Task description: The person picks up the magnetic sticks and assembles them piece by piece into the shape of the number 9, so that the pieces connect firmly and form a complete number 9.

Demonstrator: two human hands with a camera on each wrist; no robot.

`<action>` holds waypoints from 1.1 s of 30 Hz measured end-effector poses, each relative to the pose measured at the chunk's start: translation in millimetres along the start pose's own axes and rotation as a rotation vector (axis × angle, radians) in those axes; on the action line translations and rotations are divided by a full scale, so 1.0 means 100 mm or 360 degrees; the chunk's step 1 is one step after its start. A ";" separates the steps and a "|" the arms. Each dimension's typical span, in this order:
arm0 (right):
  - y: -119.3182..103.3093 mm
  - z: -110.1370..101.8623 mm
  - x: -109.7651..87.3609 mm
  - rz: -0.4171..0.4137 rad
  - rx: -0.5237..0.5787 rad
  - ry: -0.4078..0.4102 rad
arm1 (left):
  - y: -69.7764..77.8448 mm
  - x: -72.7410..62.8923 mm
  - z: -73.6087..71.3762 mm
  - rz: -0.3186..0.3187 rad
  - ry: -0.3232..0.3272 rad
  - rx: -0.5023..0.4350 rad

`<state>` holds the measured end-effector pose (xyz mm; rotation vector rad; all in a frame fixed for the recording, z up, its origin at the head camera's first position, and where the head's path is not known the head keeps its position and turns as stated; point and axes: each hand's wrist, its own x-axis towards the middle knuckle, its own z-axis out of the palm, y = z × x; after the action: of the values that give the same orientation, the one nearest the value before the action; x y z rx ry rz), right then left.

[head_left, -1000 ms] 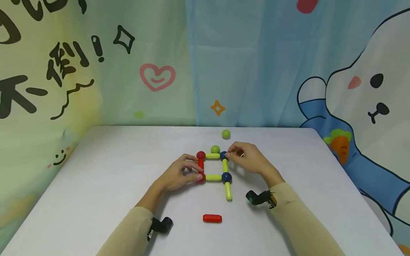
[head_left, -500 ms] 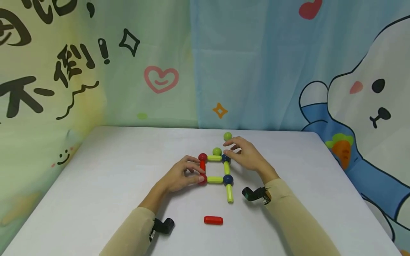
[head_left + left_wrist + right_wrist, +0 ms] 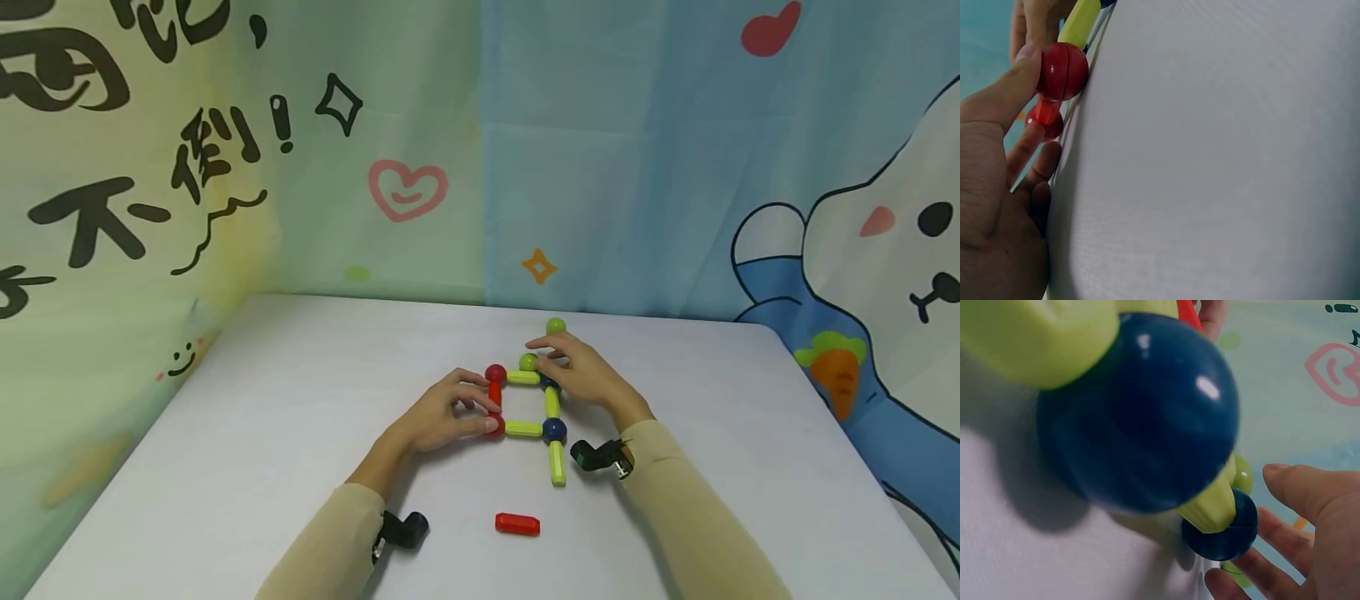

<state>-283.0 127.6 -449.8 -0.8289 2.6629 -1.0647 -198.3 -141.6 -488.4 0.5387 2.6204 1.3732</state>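
A square of toy magnetic rods and balls lies on the table: near red ball point(image 3: 1063, 72), far red ball point(image 3: 496, 374), red rod point(image 3: 495, 392), yellow-green rods point(image 3: 523, 429), near blue ball point(image 3: 554, 430) and far blue ball point(image 3: 1229, 534). My left hand point(image 3: 450, 410) holds its left side, thumb against the near red ball and fingers along the red rod. A green ball point(image 3: 528, 362) sits behind the far yellow-green rod. My right hand point(image 3: 588, 371) hovers over the far blue corner, thumb and fingers spread around that green ball; contact is unclear.
Another green ball point(image 3: 556, 326) lies beyond the right hand, near the table's back edge. A loose red rod point(image 3: 517, 524) lies in front of the square. One yellow-green rod point(image 3: 557, 463) sticks out toward me from the near blue ball. A printed curtain point(image 3: 600, 167) hangs behind the table.
My right hand has left the far blue ball and shifted over toward the green ball behind the square. The left hand keeps its place. The head view has turned slightly left.
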 end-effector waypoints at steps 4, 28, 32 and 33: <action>0.03 0.00 0.00 -0.0011 0.0010 -0.0034 | 0.00 0.01 0.04 0.0001 -0.0004 0.0010; -0.02 0.06 0.02 0.0012 -0.0070 -0.0011 | 0.04 0.01 0.05 0.0017 0.0006 0.0025; -0.02 0.04 0.02 -0.0035 -0.0073 0.0026 | 0.04 0.01 0.03 0.0034 0.0017 0.0034; -0.03 0.04 0.02 -0.0045 -0.0061 0.0041 | 0.04 0.01 0.02 0.0037 0.0020 0.0036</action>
<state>-282.2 123.1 -450.5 -0.8680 2.7089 -1.0413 -197.3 -137.1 -486.2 0.5673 2.6508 1.3595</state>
